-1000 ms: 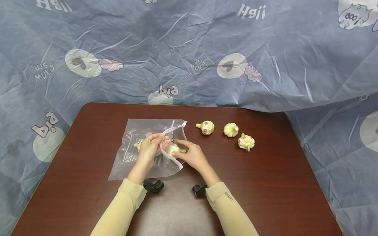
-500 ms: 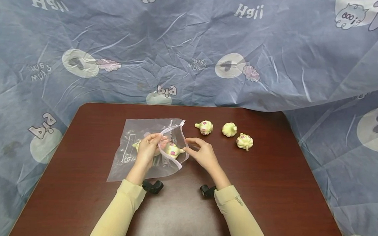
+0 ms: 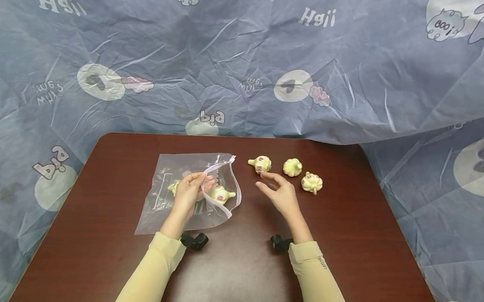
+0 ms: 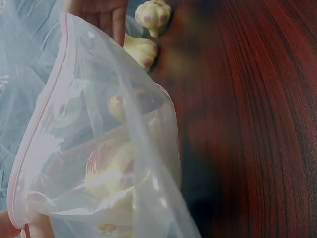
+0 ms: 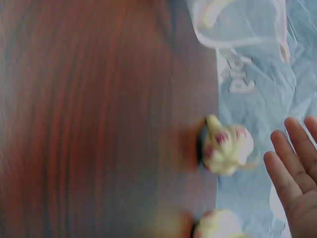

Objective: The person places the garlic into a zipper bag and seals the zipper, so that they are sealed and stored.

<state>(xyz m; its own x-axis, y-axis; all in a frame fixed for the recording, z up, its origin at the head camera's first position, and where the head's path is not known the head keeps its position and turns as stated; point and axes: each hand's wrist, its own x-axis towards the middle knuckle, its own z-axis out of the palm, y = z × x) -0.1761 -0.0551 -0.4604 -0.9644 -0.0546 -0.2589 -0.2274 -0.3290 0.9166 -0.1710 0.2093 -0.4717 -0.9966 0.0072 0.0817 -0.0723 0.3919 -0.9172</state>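
Observation:
My left hand (image 3: 187,191) pinches the mouth edge of a clear zip bag (image 3: 156,217), which lies on the table with its opening to the right. Just inside that opening sits a garlic bulb (image 3: 220,194), its stem pointing right. Farther in, another garlic bulb (image 3: 172,187) is partly covered by the hand. In the left wrist view, fingers (image 4: 39,225) hold the zip strip. My right hand (image 3: 282,195) holds nothing, its fingers extended, just in front of a garlic bulb (image 3: 262,164) with pink marks. Two more, a paler garlic bulb (image 3: 292,167) and a pink-marked garlic bulb (image 3: 312,183), lie to its right.
A dark red-brown wooden table (image 3: 344,249) carries everything. Behind it and along the sides hangs a blue printed cloth (image 3: 239,54). A black wrist camera (image 3: 195,241) sits at the left wrist, and another black wrist camera (image 3: 281,244) at the right.
My right hand has let go of the garlic bulb in the bag's mouth and moved right, out toward the loose bulbs. My left hand keeps its hold on the bag.

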